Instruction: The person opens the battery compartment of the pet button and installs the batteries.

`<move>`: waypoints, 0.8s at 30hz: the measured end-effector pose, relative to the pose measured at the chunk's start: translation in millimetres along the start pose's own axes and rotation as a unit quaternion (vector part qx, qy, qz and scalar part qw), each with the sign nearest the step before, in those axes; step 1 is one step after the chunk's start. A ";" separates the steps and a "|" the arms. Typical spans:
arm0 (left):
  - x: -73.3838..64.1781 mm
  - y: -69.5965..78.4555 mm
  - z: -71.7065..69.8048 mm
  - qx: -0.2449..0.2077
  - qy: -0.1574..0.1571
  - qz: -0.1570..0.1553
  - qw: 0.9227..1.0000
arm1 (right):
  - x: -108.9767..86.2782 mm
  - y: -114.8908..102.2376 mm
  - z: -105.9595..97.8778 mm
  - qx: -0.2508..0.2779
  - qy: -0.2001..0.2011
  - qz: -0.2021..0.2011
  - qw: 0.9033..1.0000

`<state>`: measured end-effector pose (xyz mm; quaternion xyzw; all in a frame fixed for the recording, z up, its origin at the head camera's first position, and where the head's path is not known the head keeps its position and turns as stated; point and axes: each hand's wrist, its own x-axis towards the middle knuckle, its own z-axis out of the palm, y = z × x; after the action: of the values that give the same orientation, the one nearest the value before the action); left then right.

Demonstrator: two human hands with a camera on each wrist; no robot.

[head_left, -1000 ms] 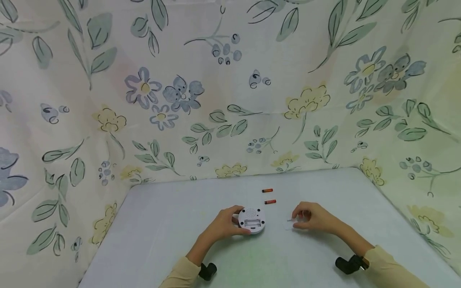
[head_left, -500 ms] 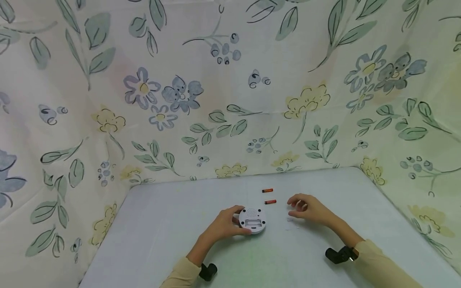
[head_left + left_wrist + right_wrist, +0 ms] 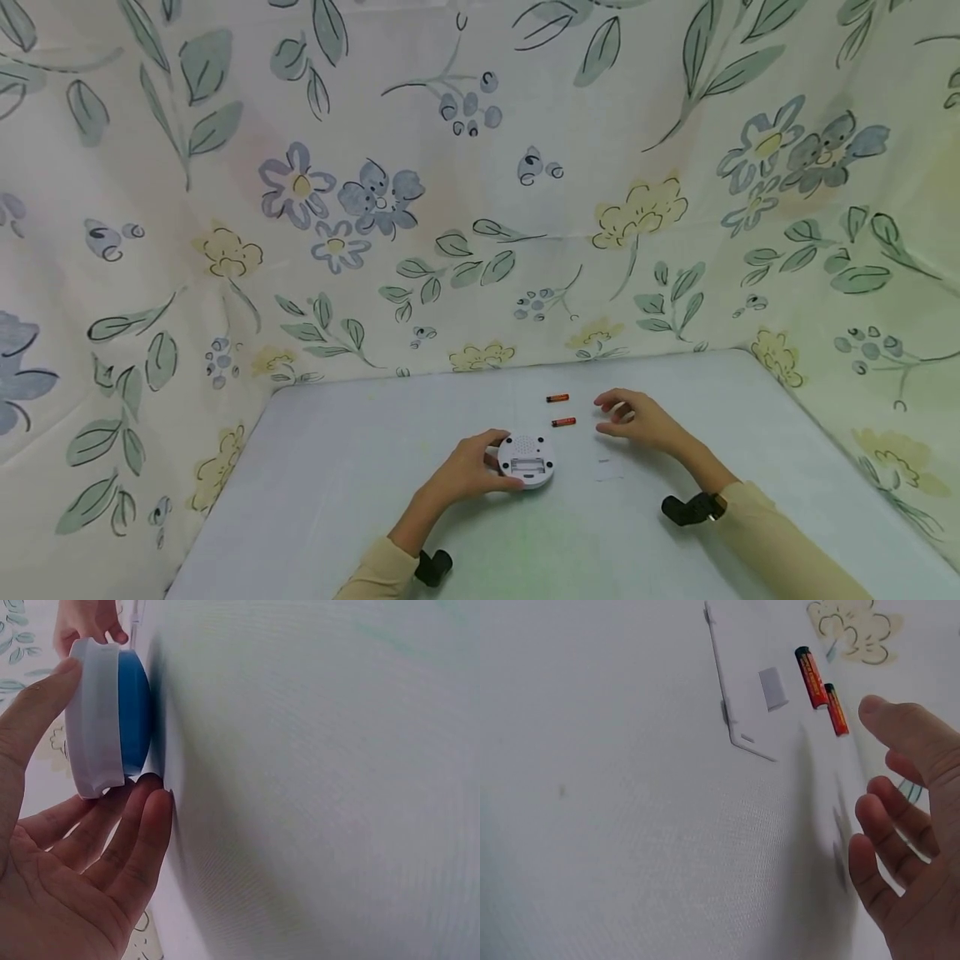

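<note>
My left hand [image 3: 467,471] grips a round white device [image 3: 527,461] by its side, thumb and fingers around the rim. Its upturned face shows speaker holes, small dark feet and a bare battery compartment; the left wrist view shows a blue part of the device [image 3: 135,712] facing the table. My right hand [image 3: 647,423] hovers over the table with fingers loosely bent and nothing in them. Just left of its fingertips lie two orange-red batteries with black ends, a farther battery [image 3: 557,398] and a nearer battery [image 3: 563,422].
A thin white battery cover [image 3: 746,682] with a small pale pad [image 3: 773,688] lies flat on the white table [image 3: 360,450], right of the device. Floral cloth [image 3: 480,208] hangs behind the table and along both sides.
My right hand has let go of the white cover, leaving it on the table, and moved away toward the back, near the batteries. The left hand keeps its grip on the device.
</note>
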<state>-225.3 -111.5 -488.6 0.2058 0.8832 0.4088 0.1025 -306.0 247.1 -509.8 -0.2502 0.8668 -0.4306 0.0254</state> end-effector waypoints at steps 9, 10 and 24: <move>-0.2 -0.6 -0.3 0.004 0.000 -0.005 1.000 | 18.5 4.3 -3.6 -0.006 0.017 -0.011 1.000; -0.2 -0.8 -0.3 0.003 0.000 -0.005 1.000 | 21.1 5.7 -3.8 -0.008 0.020 -0.016 1.000; 0.2 -1.9 -1.9 -0.003 -0.006 -0.001 1.000 | 54.6 7.5 0.1 -0.026 0.001 -0.018 1.000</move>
<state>-226.7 -113.8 -488.8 0.2070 0.8815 0.4101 0.1091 -356.8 226.0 -506.3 -0.2654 0.8733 -0.4084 0.0103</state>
